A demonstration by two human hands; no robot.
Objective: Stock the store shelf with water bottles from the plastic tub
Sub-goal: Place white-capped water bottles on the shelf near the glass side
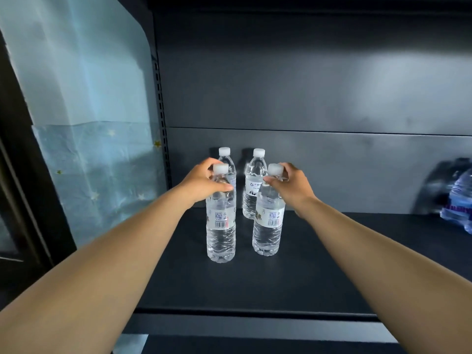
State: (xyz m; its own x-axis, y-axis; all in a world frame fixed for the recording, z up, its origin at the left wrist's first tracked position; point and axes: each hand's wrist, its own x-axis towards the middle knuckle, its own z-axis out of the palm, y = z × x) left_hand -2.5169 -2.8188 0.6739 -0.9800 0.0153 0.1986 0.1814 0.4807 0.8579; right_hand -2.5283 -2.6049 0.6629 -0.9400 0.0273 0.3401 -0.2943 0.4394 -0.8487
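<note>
Head view, the only one: two front water bottles stand upright on the dark shelf point(319, 251), each held just under its white cap. The left hand point(201, 183) curls its fingers point(222, 186) round the shoulder of the left front bottle point(221, 221); the right hand point(293, 185) pinches the neck of the right front bottle point(268, 218).

These look full, so fairly heavy for their size, with thin clear walls that would dent under a hard squeeze and a smooth skin that could slip. The stiff neck and cap ring seem the sound place to grip.

Count: four bottles in this cluster, two in front and two back bottles point(255, 185) near the rear panel. At the far right sits a blurred wrapped pack point(459, 198), probably more bottles; its number cannot be told. The plastic tub is out of sight.
</note>
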